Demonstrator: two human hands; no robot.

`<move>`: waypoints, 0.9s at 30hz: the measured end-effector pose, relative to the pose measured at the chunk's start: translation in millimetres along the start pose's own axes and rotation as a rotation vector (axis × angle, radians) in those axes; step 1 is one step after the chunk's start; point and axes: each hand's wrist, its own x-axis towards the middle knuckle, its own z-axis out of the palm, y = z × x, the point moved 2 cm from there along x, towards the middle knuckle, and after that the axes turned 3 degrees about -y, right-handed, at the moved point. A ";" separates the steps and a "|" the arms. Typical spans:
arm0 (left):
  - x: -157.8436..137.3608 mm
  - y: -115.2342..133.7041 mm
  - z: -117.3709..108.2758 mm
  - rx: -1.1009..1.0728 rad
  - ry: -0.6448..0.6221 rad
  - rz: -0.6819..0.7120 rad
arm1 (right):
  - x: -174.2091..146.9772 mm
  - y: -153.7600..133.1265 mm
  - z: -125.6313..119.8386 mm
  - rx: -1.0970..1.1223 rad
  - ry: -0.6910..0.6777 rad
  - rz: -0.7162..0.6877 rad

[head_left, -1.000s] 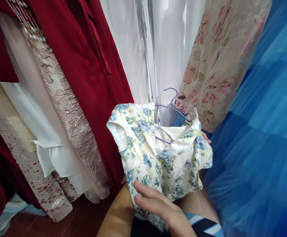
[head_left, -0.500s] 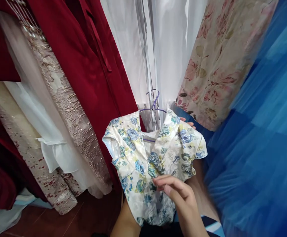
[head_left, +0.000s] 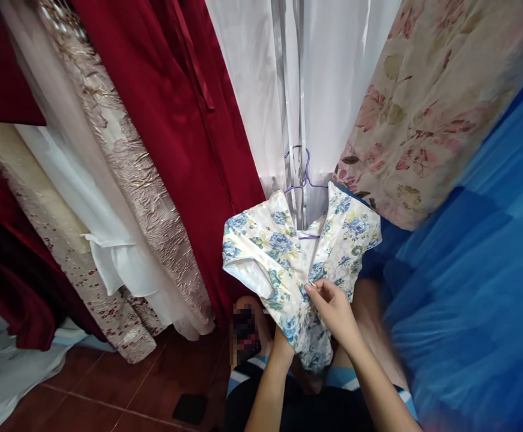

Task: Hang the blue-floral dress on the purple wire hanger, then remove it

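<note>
A white blouse (head_left: 281, 241) with blue roses, green-yellow leaves and short sleeves is spread over my lap. A thin purple wire hanger (head_left: 307, 180) is inside its neck opening, the hook pointing away from me. My right hand (head_left: 333, 306) pinches at the bottom of the V-neck, thumb and forefinger together on the front edge. Whether something small is also between those fingertips is unclear. My left hand (head_left: 283, 351) reaches under the blouse from the lower left; the cloth hides its fingers.
Behind the blouse hang a dark red garment (head_left: 162, 120), white cloth (head_left: 252, 72) with grey ribbons, and a beige floral garment (head_left: 391, 132). Blue tulle (head_left: 477, 288) bulges close on the right. More garments hang at left above a red tiled floor (head_left: 108, 384).
My right hand has moved from hovering over the blouse to pinching its neckline. The fingers seen behind the right shoulder are now hidden. The blouse has shifted right in view and tilted.
</note>
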 end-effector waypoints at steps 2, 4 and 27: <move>-5.8 -13.1 -10.7 -0.121 -0.005 -0.098 | 6.3 -3.9 -2.6 -0.067 -0.025 -0.024; -7.9 -19.2 -16.8 -0.193 -0.003 -0.175 | 12.1 -8.5 -5.6 -0.126 -0.081 -0.059; -2.5 46.0 37.2 0.348 -0.105 0.341 | 4.1 -29.9 -15.3 0.369 -0.081 0.206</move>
